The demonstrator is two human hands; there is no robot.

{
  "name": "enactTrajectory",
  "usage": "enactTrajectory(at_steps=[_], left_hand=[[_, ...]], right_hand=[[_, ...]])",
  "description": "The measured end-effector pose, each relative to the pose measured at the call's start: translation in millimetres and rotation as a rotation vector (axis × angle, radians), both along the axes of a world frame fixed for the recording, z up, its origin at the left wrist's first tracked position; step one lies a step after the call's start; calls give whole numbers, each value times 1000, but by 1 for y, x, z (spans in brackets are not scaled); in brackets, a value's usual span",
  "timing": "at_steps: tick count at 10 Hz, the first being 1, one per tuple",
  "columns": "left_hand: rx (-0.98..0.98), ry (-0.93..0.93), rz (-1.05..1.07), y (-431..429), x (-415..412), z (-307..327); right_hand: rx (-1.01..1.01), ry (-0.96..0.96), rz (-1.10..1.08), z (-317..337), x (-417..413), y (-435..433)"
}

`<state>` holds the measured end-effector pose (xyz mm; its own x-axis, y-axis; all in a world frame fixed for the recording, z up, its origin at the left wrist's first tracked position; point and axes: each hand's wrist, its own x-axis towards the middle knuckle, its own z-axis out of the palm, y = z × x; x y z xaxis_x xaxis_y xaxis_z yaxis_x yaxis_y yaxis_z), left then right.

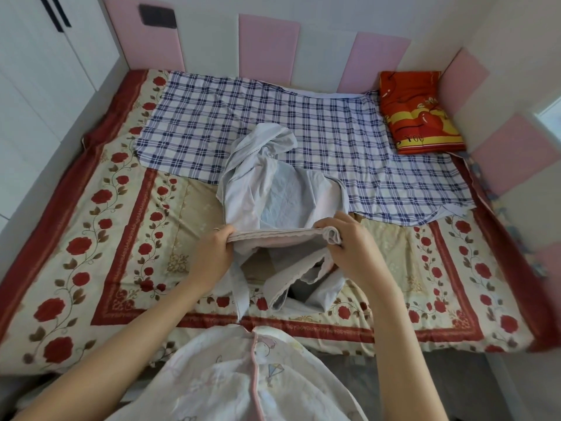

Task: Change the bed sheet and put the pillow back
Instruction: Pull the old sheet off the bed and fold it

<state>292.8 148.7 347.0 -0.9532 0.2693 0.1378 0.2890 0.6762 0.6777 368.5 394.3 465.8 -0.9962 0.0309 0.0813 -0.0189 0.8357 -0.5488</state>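
Observation:
A pale white-blue bed sheet (273, 183) lies bunched over the middle of the bed, part of it hanging toward the near edge. My left hand (212, 250) grips a gathered edge of this sheet on the left. My right hand (349, 241) grips the same edge on the right, so the edge is stretched taut between them above the mattress. A blue and white checked cloth (303, 123) is spread across the far half of the bed. The red and yellow pillow (419, 110) rests at the far right corner. Beneath everything lies a rose-patterned mattress cover (91, 238).
Pink and white padded panels (267, 47) line the wall behind and to the right of the bed. White wardrobe doors (39, 56) stand at the left. My pale printed garment (243, 378) fills the bottom of the view at the bed's near edge.

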Motion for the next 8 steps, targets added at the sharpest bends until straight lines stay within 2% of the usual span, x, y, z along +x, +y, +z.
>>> enactTrajectory(at_steps=[1,2,3,4,5,6,7,8], left_hand=[[-28,-107,-57,12,1,14],[-195,-425,-322,19,-4,15],[-453,-820,-584,9,4,-12],[-739,-968,-663,-15,27,-47],[-960,-964,-527,-42,57,-86],[-828,-885,-107,-68,89,-98],[-897,-808,-94,-87,95,-101],[-744,-698,38,-101,96,-74]], right_hand=[[81,-133,-158,-18,9,14],[-61,-503,-405,-54,36,32],[-81,-772,-549,-104,88,29],[-233,-990,-857,-155,155,-2],[-294,-1306,-874,-206,209,-27],[-251,-1328,-706,-214,231,-33],[-383,-1159,-799,-199,222,-16],[-762,-748,-992,-173,212,11]])
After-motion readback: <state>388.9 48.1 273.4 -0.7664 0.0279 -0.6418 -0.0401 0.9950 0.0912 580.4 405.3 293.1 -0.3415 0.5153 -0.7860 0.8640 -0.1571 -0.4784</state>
